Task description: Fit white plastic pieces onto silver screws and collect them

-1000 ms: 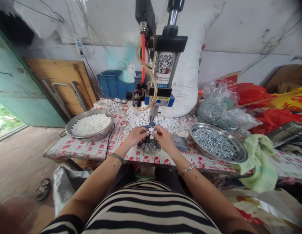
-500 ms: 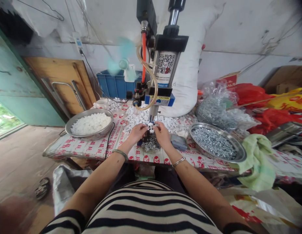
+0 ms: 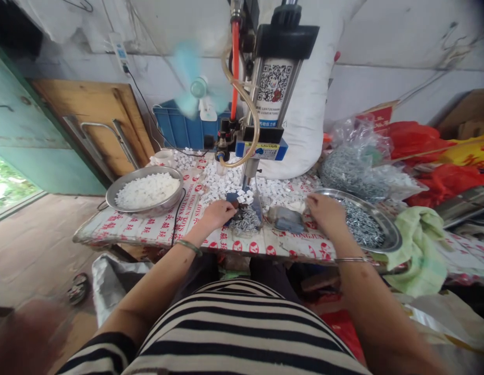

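My left hand [image 3: 220,213] is at the base of the press [image 3: 267,99], fingers pinched together beside a pile of metal pins [image 3: 245,221]; what they hold, if anything, is too small to tell. White plastic pieces [image 3: 245,196] sit at the press base, just beyond that pile. My right hand [image 3: 325,211] is over the left rim of the metal tray of pins [image 3: 362,224], its fingers bent and close together. Whether it holds something is hidden. A grey packet [image 3: 286,220] lies between my hands.
A metal bowl of white pieces [image 3: 146,192] stands on the left of the table. More white pieces are scattered behind the press. A blue crate [image 3: 175,125] and a spinning fan [image 3: 198,87] are at the back. A green cloth [image 3: 419,250] hangs at the right edge.
My right hand has moved right, from the press to the pin tray. My left hand has drawn slightly left and down, away from the white piece that both hands were holding. The view has shifted.
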Demonstrator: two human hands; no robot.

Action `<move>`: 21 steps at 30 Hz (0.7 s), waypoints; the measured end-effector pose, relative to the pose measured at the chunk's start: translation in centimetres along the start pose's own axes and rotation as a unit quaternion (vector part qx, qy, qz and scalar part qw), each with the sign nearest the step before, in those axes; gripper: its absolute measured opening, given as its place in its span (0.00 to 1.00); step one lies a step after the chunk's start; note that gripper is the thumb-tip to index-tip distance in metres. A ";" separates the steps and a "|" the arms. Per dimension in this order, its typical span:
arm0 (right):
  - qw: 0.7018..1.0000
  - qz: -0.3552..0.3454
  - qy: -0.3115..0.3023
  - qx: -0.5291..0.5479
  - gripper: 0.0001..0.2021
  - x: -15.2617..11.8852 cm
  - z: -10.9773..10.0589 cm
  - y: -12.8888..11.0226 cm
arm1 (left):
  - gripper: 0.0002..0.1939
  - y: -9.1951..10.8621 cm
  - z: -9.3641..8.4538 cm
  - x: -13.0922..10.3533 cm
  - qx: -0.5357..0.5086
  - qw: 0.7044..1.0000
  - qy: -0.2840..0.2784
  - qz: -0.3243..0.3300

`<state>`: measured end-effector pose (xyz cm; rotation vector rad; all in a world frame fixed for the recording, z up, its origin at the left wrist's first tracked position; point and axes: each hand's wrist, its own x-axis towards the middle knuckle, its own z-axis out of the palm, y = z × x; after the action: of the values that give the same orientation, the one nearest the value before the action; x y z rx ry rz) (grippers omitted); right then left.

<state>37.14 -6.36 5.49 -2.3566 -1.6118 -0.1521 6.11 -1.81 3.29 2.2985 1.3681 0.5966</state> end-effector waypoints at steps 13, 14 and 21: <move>0.987 0.084 -0.042 -0.129 0.15 0.6 -0.2 6.3 | 0.10 0.4 0.0 -0.2 -0.021 1.000 0.007 -0.007; 0.988 0.091 -0.045 -0.120 0.15 0.6 -0.2 6.2 | 0.10 0.5 -0.1 -0.1 -0.001 1.000 -0.006 -0.008; 0.994 0.092 0.064 0.009 0.16 -0.5 -1.5 4.9 | 0.08 0.9 0.0 0.8 0.025 0.999 -0.017 -0.021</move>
<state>41.65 -8.89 5.98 -2.4127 -1.3261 -0.2457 7.12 -1.46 3.86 2.3016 1.4265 0.5144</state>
